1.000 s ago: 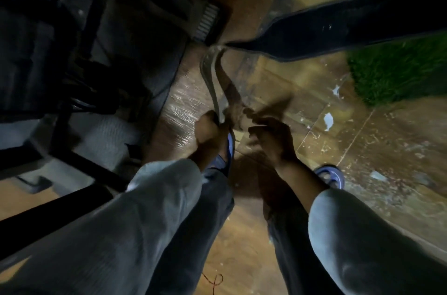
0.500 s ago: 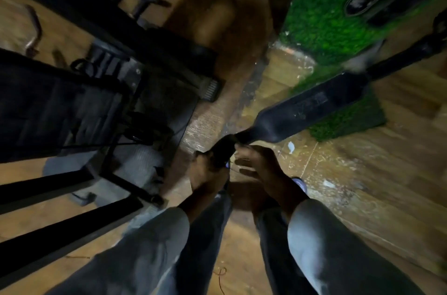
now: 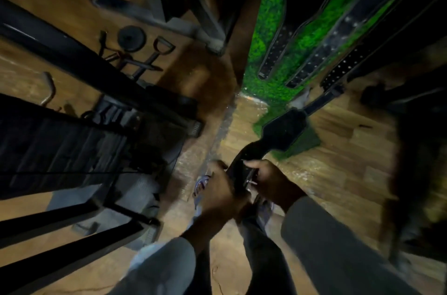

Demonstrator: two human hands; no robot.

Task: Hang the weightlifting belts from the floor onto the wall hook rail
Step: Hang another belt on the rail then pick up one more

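A black weightlifting belt (image 3: 284, 131) runs from both hands up and right toward the wall. My left hand (image 3: 221, 194) grips its near end. My right hand (image 3: 269, 179) holds the buckle part just beside it, where metal prongs show. Three other black belts hang down the green mossy wall (image 3: 268, 35): one hanging belt (image 3: 273, 52) on the left, a second hanging belt (image 3: 316, 60) in the middle, a third hanging belt (image 3: 346, 67) on the right with rows of holes. The hook rail itself is out of frame.
A dark weight bench (image 3: 55, 147) and black steel frame bars (image 3: 72, 241) fill the left. A weight plate (image 3: 131, 38) and cable handles (image 3: 145, 57) lie on the wooden floor (image 3: 338, 169) beyond. A dark blurred shape (image 3: 416, 173) stands at the right edge.
The view has tilted upward, bringing the hanging belts on the green wall into sight. The held belt has swung more upright, and both hands have closed in on its buckle end.
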